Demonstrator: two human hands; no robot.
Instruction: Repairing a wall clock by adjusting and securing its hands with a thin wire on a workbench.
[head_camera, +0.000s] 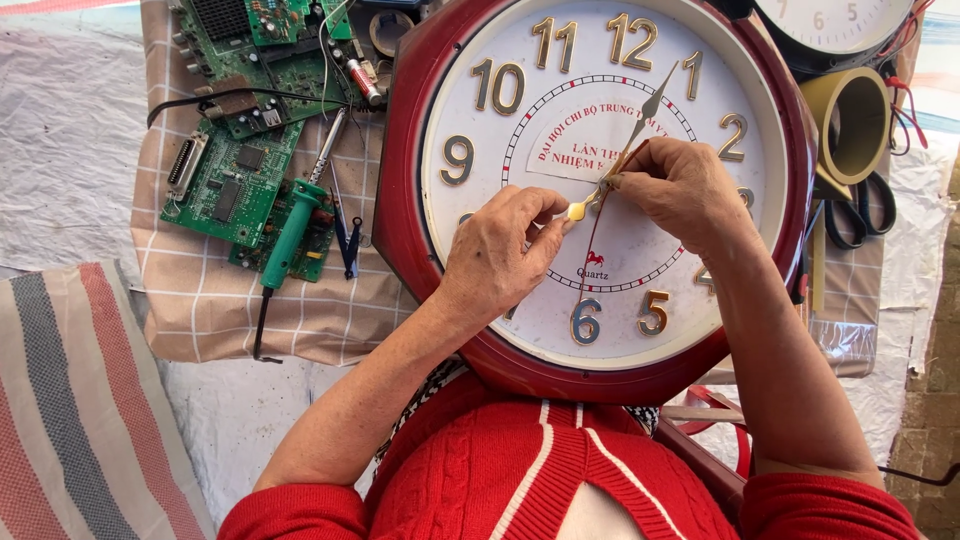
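clock (560, 110) with a dark red rim and white dial, propped against the person's red sweater, both hands at its centre.

the left hand (500, 250) pinches the short gold hand's tip (577, 210) between thumb and fingers, and the right hand (680, 190) pinches at the hub where the long gold hand (650, 105) points up toward the one; a thin red second hand (592, 245) hangs downward. to the left, on a checked cloth (200, 300), lie green circuit boards (235, 175), a green-handled soldering iron (290, 235) and small blue snips (348, 240). to the right sit a roll of tape (850, 115), black scissors (860, 210) and part of a second clock (835, 25).
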